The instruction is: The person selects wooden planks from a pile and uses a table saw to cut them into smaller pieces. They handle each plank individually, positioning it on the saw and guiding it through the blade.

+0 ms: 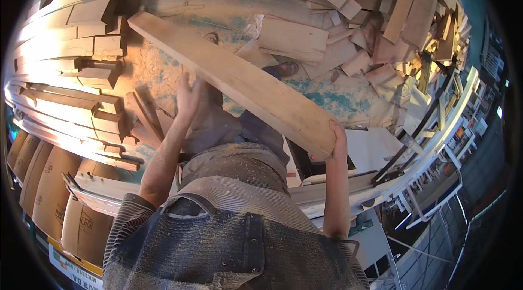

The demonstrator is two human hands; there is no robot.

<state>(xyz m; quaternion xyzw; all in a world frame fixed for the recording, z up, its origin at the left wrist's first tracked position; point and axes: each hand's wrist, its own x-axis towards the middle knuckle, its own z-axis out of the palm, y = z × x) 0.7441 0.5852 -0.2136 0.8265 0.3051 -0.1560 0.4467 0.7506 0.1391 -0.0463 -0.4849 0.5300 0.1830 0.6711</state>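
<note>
Dust-covered shirt [229,235] is filling the near edge of my view, with both forearms rising from it. Going left to right: at the far left, brown sacks [49,192] are standing low, and above them stacked wooden strips [60,99] are lying in long rows with small blocks on top. My left hand [188,96] is reaching up with fingers spread wide against the underside of the plank [234,80]; whether it is gripping or only steadying, I cannot tell. That plank is running diagonally from far left to near right, lifted clear of the sawdust floor [152,66]. My right hand [338,140] is closing around its near right end, fingers wrapped over the corner.

As I judge it, the plank is already picked up and being carried; setting it down anywhere is not yet done. My feet [286,68] are showing below it on the floor.

Farther right, a pile of offcuts [381,44] is crowding the far side, and a white machine frame [430,143] is curving along the right, narrowing the room for swinging the long piece.
</note>
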